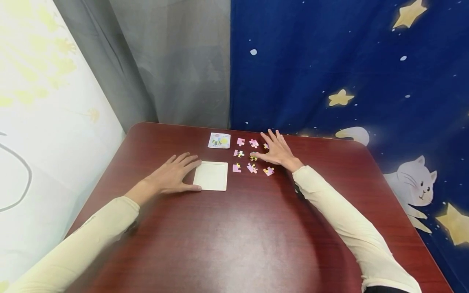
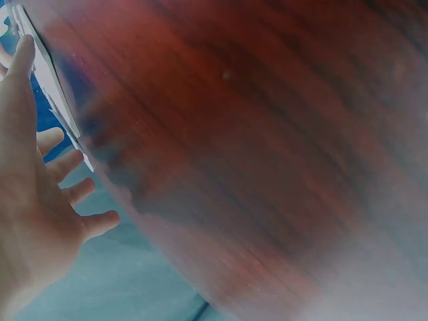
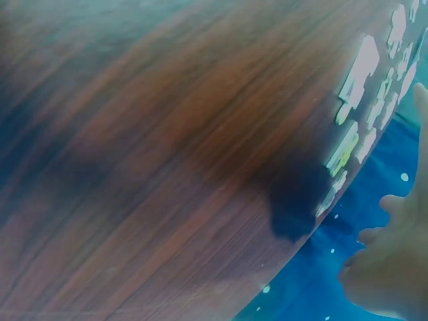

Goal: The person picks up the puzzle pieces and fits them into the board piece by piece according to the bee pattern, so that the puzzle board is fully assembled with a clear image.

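Observation:
My left hand (image 1: 173, 174) lies at the left side of a cream square puzzle tray (image 1: 210, 176), its fingers spread and straight. The thumb and index fingertip meet the tray's left edge, and the left wrist view shows the tray's thin side beside the thumb (image 2: 23, 60). Over the right part of a group of pink and yellow jigsaw pieces (image 1: 252, 167) hovers my right hand (image 1: 277, 149), fingers fanned out. Its thumb overlaps the middle piece (image 1: 253, 158), and the hand partly hides the pieces on the right. Nothing is gripped in either hand.
A small picture card (image 1: 219, 141) lies behind the tray, left of the pieces. The dark red wooden table (image 1: 234, 236) has its far edge just past the card, against grey and blue curtains (image 1: 293, 61). A white panel (image 1: 44, 134) stands at the left.

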Action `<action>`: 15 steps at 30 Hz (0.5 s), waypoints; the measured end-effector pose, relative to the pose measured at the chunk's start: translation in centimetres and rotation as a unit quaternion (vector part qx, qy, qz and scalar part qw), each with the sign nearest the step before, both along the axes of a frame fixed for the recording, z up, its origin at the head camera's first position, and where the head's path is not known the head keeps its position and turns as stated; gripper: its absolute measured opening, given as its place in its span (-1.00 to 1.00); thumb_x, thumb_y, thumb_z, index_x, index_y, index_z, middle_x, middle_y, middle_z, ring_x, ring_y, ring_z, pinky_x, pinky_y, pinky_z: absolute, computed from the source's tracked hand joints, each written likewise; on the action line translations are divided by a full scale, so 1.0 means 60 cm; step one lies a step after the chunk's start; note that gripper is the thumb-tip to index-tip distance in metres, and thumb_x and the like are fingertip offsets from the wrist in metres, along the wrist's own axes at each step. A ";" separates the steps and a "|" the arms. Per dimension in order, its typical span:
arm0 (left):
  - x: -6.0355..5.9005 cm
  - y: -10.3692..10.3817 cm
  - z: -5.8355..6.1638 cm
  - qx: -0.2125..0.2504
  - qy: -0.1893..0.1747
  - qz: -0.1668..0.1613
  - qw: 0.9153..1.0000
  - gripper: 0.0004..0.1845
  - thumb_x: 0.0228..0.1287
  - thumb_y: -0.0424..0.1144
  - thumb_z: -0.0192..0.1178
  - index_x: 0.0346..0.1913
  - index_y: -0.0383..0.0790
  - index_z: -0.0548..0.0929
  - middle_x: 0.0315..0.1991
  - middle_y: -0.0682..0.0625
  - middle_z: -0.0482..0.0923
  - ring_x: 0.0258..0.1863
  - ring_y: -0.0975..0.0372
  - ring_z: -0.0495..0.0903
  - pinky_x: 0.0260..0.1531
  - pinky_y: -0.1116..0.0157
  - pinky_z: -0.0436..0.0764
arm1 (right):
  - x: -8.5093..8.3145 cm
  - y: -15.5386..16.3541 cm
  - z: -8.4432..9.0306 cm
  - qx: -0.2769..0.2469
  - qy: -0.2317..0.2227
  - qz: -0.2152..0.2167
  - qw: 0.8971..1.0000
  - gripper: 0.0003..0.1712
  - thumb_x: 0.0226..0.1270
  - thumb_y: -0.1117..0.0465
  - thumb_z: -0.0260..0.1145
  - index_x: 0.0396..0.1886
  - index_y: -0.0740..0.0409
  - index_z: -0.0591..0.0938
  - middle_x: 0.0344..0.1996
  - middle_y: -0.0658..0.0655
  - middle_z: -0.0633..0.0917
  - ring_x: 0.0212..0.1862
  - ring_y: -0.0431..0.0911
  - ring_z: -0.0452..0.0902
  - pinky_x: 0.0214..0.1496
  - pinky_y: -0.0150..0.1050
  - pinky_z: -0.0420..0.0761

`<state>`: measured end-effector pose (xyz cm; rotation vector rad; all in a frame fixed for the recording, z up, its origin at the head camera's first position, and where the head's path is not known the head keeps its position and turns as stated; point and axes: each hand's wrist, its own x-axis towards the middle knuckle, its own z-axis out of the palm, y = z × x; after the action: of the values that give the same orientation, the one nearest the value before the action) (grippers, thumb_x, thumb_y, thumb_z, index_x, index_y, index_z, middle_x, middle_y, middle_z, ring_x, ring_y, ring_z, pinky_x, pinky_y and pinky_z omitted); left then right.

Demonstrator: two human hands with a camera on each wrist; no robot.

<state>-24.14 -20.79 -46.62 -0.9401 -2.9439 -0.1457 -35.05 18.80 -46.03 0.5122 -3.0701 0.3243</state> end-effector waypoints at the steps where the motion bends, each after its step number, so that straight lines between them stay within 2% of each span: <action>1: 0.000 0.000 -0.001 0.000 0.001 0.000 1.000 0.06 -0.06 0.62 -0.03 0.45 0.04 0.23 0.45 0.01 0.14 0.45 -0.01 0.04 0.29 -0.20 0.08 | -0.001 -0.003 0.000 0.002 -0.003 0.002 1.000 0.23 -0.07 -0.61 0.16 0.52 -0.11 0.09 0.51 0.17 0.00 0.51 0.18 -0.29 0.48 0.04 -0.20; 15: -0.004 0.000 -0.004 -0.002 -0.002 0.000 1.000 0.07 -0.08 0.62 0.00 0.42 -0.01 0.30 0.41 0.03 0.22 0.43 0.03 0.09 0.28 -0.16 0.15 | -0.016 -0.034 0.000 -0.016 -0.034 0.036 0.999 0.12 0.04 -0.50 0.21 0.51 -0.07 0.13 0.50 0.16 0.06 0.51 0.13 -0.23 0.49 -0.02 -0.18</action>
<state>-24.40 -20.81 -46.88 -0.9406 -2.9493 -0.1427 -36.00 16.77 -46.01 0.6229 -3.1120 0.4000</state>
